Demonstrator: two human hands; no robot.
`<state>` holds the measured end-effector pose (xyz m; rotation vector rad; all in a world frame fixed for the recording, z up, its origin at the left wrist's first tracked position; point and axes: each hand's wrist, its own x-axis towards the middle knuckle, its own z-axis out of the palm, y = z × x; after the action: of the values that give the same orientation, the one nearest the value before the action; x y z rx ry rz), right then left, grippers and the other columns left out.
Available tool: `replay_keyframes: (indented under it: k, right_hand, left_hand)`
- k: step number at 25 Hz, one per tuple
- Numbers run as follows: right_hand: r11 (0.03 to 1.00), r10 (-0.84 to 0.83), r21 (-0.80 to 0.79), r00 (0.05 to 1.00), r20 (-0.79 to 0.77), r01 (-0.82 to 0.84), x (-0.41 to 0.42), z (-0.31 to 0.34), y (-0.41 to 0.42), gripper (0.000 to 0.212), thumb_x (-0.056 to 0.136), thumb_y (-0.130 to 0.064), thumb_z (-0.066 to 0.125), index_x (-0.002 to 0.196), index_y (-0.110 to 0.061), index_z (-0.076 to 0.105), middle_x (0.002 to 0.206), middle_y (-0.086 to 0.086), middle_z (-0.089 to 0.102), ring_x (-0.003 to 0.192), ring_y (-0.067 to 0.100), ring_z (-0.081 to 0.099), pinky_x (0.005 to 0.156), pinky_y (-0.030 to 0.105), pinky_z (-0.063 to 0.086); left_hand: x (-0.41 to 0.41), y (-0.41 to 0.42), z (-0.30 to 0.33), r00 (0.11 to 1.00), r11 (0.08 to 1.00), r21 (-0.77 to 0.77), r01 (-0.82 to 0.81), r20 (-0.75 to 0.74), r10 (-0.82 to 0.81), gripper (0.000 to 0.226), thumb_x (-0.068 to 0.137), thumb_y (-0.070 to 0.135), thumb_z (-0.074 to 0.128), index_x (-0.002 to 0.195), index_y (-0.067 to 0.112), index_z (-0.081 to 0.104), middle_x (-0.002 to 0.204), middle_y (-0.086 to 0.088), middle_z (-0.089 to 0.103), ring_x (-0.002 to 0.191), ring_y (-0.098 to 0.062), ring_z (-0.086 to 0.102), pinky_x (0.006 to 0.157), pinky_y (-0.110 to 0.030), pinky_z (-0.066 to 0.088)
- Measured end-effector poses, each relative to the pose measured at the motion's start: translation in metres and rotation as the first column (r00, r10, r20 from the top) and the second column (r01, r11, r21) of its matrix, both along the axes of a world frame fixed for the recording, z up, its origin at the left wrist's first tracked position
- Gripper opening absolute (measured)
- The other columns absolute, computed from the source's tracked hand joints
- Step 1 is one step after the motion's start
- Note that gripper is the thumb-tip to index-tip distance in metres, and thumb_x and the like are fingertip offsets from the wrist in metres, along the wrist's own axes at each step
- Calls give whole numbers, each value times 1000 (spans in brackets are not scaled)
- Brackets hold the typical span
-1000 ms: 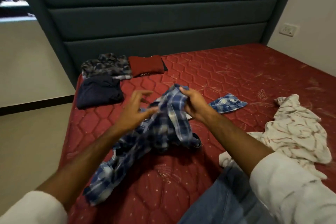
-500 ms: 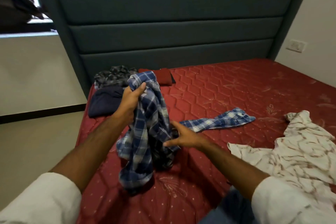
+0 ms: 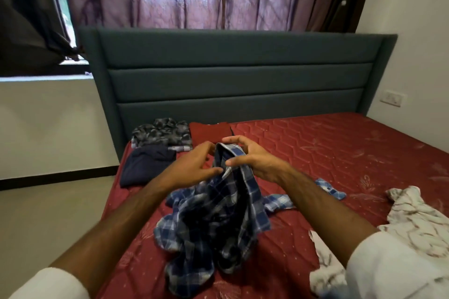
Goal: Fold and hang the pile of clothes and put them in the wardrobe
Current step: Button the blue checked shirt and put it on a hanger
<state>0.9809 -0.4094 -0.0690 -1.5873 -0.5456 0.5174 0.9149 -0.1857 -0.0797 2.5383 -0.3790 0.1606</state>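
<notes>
Together, both hands, left (image 3: pixel 192 167) and right (image 3: pixel 252 158), pinch the raised plaid shirt (image 3: pixel 216 221).

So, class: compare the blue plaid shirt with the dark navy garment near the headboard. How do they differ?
The blue plaid shirt is checked; the dark navy garment is plain. The shirt hangs crumpled, its top gripped by the left hand and right hand; the navy garment lies folded flat, untouched. Both are clothes over the red mattress.
</notes>
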Motion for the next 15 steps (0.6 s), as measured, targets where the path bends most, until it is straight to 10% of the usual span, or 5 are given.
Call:
replay_keyframes:
  k: [7, 10, 15]
  right_hand:
    - [996, 8, -88, 999, 43, -5, 14, 89, -22, 55, 67, 4, 54, 120, -9, 58, 110, 12, 62, 91, 22, 62, 71, 32, 52]
    - [794, 76, -543, 841, 536, 274, 29, 114, -37, 21, 92, -6, 48, 109, -12, 59, 104, 6, 65, 90, 22, 60, 73, 35, 46]
    - [654, -62, -355, 514, 855, 668, 52, 169, -49, 25, 82, 5, 48, 86, -19, 55, 108, 17, 69, 101, 37, 64, 74, 40, 47]
  left_hand:
    - [38, -33, 62, 966, 851, -516, -98, 158, 206, 5, 101, 17, 56, 95, 17, 56, 88, 3, 69, 82, -11, 63, 78, -38, 50]
    - [37, -32, 116, 862, 936, -343, -75, 451, 234, 6, 99, 17, 55, 98, 22, 52, 92, 3, 71, 87, -19, 66, 74, -40, 51]
    - [31, -7, 209, 707, 880, 360, -309, 706, -41, 24, 89, 7, 55, 107, 19, 45, 96, -4, 68, 82, -33, 64, 61, -47, 52]
